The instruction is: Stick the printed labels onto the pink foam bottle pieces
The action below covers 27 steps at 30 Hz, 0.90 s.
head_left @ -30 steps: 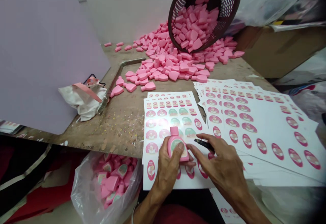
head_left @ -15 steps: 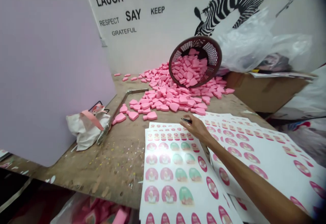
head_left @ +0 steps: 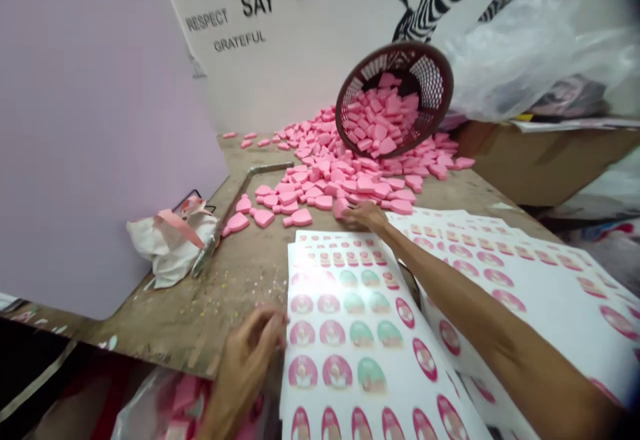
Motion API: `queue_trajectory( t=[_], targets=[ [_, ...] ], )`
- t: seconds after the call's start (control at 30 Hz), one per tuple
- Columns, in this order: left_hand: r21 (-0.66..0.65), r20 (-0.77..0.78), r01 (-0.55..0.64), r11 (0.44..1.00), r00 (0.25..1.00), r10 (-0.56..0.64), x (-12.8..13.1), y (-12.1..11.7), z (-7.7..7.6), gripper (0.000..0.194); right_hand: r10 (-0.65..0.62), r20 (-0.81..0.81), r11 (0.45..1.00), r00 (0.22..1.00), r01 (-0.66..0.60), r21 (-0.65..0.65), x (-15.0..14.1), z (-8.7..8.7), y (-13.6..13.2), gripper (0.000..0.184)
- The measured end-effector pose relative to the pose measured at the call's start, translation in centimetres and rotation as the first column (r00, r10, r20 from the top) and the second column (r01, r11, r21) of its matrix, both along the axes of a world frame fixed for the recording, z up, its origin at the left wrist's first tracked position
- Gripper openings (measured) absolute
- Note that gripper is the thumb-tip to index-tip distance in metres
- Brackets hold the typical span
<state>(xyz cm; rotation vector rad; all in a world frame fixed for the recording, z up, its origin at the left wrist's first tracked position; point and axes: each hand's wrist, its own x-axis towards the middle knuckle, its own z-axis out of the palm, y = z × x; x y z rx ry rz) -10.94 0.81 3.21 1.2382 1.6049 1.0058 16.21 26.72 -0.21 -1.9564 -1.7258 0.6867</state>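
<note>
Pink bottle-shaped pieces (head_left: 301, 217) lie in a heap at the back of the table. My right hand (head_left: 367, 217) reaches over the sticker sheets to the front of this heap, its fingers closed on one pink bottle-shaped piece (head_left: 341, 207). A stack of printed sticker sheets (head_left: 345, 360), with pink and green round labels, lies under my right forearm. My left hand (head_left: 250, 347) is beside the left edge of this stack, blurred, with fingers curled and fingertips close together at the paper's edge. What they hold, if anything, is too small to make out.
A brown plastic basket (head_left: 444, 87) lies on its side, spilling pink pieces. More sticker sheets (head_left: 540, 320) spread to the right. A metal bar (head_left: 240, 201) and a white cloth bag (head_left: 173, 247) lie at left, by a lilac panel (head_left: 100, 147). A cardboard box (head_left: 540, 167) stands at right.
My right hand has moved forward and left onto a pink piece; the dark pen-like thing it held no longer shows. My left hand has come into view from below. The camera has tilted down slightly.
</note>
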Motion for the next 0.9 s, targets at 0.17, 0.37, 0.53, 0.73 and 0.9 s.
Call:
queue_trajectory(
  t=[0.17, 0.37, 0.53, 0.73, 0.9],
  targets=[
    [0.045, 0.212, 0.054, 0.998, 0.975, -0.062, 6.8, 7.2, -2.0, 0.042, 0.085, -0.125, 0.995, 0.988, -0.077, 0.067, 0.7, 0.0, -5.6, 0.037],
    [0.16, -0.314, 0.119, 0.98, 0.947, -0.064, 8.5, 11.8, -2.5, 0.017, 0.06, -0.132, 0.98, 0.989, -0.034, 0.194, 3.5, 0.9, -12.9, 0.031],
    [0.107, -0.457, 0.071, 0.992, 0.889, -0.014, 12.1, 18.0, -1.7, 0.03, -0.124, 0.063, 0.974, 0.99, 0.109, 0.198, 4.8, -1.6, -21.6, 0.032],
    [0.005, -0.483, 0.035, 0.999, 0.875, -0.029, 19.6, 24.3, -2.5, 0.061, -0.29, 0.254, 0.873, 0.923, 0.146, 0.466, 2.5, -5.3, -26.7, 0.037],
    [-0.084, -0.514, 0.077, 0.994, 0.851, -0.109, 21.8, 26.5, -3.6, 0.058, -0.291, 0.303, 0.871, 0.907, 0.121, 0.475, 1.7, -5.0, -26.6, 0.037]
  ],
)
